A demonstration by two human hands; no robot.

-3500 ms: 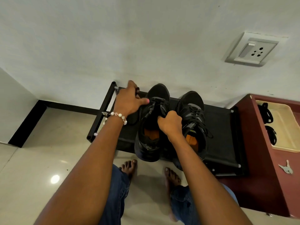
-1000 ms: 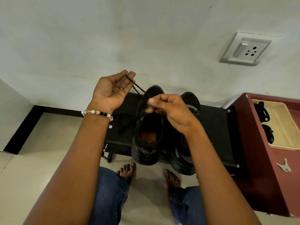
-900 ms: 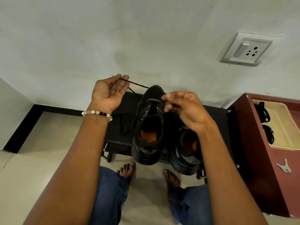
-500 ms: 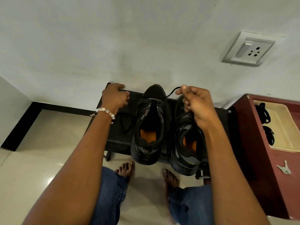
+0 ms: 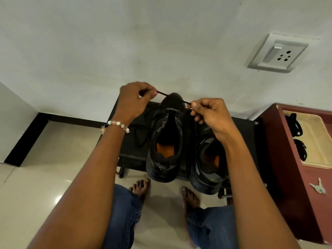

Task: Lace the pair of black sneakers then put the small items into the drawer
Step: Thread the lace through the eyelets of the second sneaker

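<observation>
Nearest to me, my 2 bare feet [image 5: 142,186] stand on the pale tiled floor [image 5: 45,177], with my jeans [image 5: 124,218] at the lower edge. Just beyond my toes sits the low black shoe rack [image 5: 131,153], its far side against the white wall [image 5: 125,42]. The pair of black sneakers rests on it side by side, heels toward me and toes toward the wall. The left sneaker [image 5: 166,144] shows an orange insole; the right sneaker [image 5: 208,166] stands just beside it, its front half hidden under my right forearm. A loose black lace [image 5: 141,137] lies on the rack to the left of the left sneaker.

Above the toe of the left sneaker I hold 1 black shoelace [image 5: 172,97] stretched taut between both hands. My left hand [image 5: 134,101], with a beaded bracelet [image 5: 116,124] at the wrist, has its grip pinched on one end between thumb and fingertip. My right hand [image 5: 210,114] has its grip pinched on the other end, the remaining fingers curled.

To the right stands a dark red cabinet [image 5: 280,159]. On its top lies a small key [image 5: 318,186], and farther back a cream tray [image 5: 316,141] holds 2 black items [image 5: 294,126] that I cannot identify. On the wall above is a switch and socket plate [image 5: 277,53].
</observation>
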